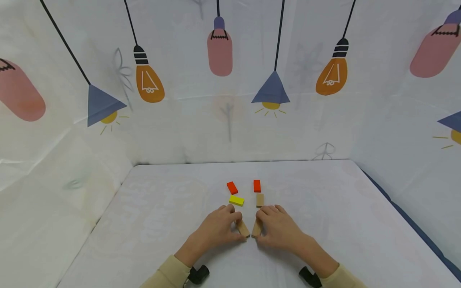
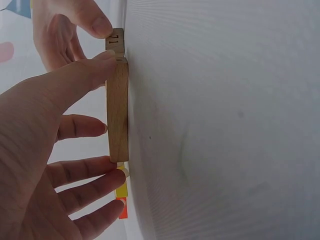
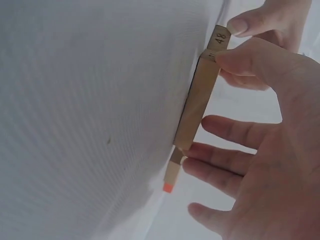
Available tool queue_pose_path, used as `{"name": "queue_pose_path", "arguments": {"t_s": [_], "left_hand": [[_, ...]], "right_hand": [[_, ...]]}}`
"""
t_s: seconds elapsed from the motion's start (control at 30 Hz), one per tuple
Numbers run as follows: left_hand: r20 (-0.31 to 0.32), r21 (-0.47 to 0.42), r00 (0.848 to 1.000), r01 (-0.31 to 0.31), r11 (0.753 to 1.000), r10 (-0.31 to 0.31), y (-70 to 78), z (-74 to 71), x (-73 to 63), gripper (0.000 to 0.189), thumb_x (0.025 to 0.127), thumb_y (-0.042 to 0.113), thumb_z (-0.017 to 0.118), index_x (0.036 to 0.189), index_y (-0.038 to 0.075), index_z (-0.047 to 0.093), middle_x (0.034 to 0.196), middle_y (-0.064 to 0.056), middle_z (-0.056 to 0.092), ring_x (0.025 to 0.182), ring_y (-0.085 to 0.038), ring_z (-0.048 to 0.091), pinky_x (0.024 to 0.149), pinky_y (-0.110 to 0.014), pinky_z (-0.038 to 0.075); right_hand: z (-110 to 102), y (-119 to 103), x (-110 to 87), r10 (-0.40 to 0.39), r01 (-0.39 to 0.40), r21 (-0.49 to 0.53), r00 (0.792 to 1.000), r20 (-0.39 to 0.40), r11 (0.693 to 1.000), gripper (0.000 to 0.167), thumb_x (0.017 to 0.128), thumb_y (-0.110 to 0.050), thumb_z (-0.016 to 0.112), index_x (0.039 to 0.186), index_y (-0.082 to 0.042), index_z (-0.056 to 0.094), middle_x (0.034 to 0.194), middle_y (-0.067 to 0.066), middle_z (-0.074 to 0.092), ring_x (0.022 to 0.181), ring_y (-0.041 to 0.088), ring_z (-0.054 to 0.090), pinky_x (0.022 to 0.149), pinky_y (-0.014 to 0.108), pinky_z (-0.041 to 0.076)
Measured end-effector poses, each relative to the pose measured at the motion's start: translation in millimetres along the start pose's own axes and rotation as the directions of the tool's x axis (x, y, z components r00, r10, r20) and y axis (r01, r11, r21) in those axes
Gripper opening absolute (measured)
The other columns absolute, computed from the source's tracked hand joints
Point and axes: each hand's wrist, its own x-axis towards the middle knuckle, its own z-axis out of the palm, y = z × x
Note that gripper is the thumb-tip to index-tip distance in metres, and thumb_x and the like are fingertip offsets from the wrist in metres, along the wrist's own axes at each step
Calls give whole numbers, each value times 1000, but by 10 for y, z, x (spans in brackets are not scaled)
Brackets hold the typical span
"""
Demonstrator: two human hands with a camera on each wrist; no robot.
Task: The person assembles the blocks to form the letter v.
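My left hand [image 1: 219, 226] pinches a plain wooden block [image 1: 243, 229] lengthwise, thumb at its near end and fingertips at the far end. In the left wrist view this block [image 2: 118, 110] lies flat along the white surface. Mirroring it, my right hand [image 1: 280, 229] holds a second plain wooden block [image 1: 257, 229] by its ends; in the right wrist view that block [image 3: 196, 102] has its thumb end beside a block end marked 48. The two blocks slant toward each other, their near ends close together, forming a V.
Beyond the left hand lie a yellow block [image 1: 236, 201] and a red block [image 1: 232, 188]. Past the right hand are another plain wooden block [image 1: 260, 200] and a red block [image 1: 257, 186]. A lamp-patterned white sheet [image 1: 187, 120] rises behind the white table [image 1: 173, 192].
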Motion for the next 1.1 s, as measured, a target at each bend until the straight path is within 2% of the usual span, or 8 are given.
{"name": "queue_pose_path", "arguments": {"t_s": [0.33,0.5,0.87,1.1], "left_hand": [[3,0,1000,6,1000,-6,-12,14,0,38,76,58,78,98,30,64,94,8,51,79,-6,44,63,-18,40],[5,-2,1000,0,1000,0,-13,14,5,38,77,58,78,98,30,64,93,8,51,79,-7,44,63,-18,40],[3,4,1000,-1,1000,1,-16,12,23,38,76,58,78,98,30,64,93,8,51,78,-6,44,62,-18,40],[7,11,1000,-1,1000,1,-7,19,9,38,76,58,78,98,30,65,93,8,52,77,-6,44,62,-18,39]], "right_hand": [[16,-3,6,-24,23,-32,999,-29,999,39,75,-47,75,100,-22,59,109,-4,60,109,19,55,105,51,40],[8,-7,22,-25,25,-32,999,-19,999,39,75,-46,75,100,-21,59,108,-3,59,106,19,55,104,50,40],[-29,0,39,-23,23,-13,1000,7,1000,42,76,-46,77,104,-20,61,113,-1,62,111,22,55,106,52,39],[-61,-13,38,-5,4,27,999,54,1000,44,76,-46,78,108,-18,63,118,1,62,115,24,55,108,55,37]]}}
